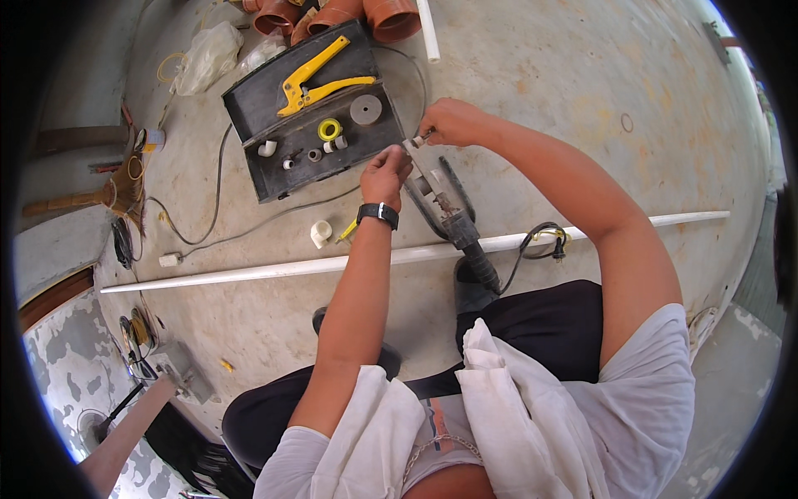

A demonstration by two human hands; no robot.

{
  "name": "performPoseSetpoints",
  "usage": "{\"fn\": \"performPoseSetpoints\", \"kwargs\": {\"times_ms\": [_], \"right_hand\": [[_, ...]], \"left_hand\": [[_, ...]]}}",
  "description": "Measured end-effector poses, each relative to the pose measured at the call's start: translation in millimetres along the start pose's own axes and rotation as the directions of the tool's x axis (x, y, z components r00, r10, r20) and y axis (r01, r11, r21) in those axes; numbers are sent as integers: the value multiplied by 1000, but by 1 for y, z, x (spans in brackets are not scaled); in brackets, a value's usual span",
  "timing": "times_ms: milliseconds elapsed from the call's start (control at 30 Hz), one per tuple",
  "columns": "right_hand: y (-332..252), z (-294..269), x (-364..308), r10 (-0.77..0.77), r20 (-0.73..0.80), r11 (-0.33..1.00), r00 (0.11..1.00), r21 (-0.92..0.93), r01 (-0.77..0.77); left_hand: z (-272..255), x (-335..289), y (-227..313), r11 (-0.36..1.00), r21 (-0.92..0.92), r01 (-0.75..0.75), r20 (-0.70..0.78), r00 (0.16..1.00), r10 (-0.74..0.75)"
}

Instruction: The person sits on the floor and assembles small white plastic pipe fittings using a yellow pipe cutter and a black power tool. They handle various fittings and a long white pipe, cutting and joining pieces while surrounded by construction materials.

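The right hand [453,123] pinched a small dark piece [425,135] at the metal tip of the power tool [457,224]; the left hand [386,173] curled narrow beside it, grip unclear. The tool's ribbed black handle [480,264] crossed a smooth white pipe [307,266] on stained concrete floor [582,100].

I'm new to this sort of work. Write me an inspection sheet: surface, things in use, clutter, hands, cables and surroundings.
Surface: concrete floor, stained in places.
Things in use: black-handled tool lying across a long white pipe; open black toolbox with a yellow cutter and small fittings.
Clutter: loose white elbow; crumpled plastic bag.
Hands: left hand and right hand meet at the tool's far tip; exact grips unclear.
Cables: black cord looped near the pipe; white connector on the floor.
Surroundings: orange pipe fittings; another person's arm.
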State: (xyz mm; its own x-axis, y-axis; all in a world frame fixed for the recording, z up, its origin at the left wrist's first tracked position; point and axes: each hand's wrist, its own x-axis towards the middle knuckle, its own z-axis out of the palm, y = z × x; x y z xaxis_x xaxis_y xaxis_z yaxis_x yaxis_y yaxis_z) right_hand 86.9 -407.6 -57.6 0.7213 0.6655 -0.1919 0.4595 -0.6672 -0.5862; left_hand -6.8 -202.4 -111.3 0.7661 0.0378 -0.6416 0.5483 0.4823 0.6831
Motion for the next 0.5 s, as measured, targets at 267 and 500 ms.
{"fn": "performPoseSetpoints", "kwargs": {"times_ms": [267,500], "right_hand": [[5,5,-4,78,-66,991,995,114,-70],[10,11,-9,84,-69,978,994,195,-69]], "left_hand": [[4,-1,3,1000,28,12,-48,999,-11],[0,3,10,965,262,1,-80,997,20]]}}
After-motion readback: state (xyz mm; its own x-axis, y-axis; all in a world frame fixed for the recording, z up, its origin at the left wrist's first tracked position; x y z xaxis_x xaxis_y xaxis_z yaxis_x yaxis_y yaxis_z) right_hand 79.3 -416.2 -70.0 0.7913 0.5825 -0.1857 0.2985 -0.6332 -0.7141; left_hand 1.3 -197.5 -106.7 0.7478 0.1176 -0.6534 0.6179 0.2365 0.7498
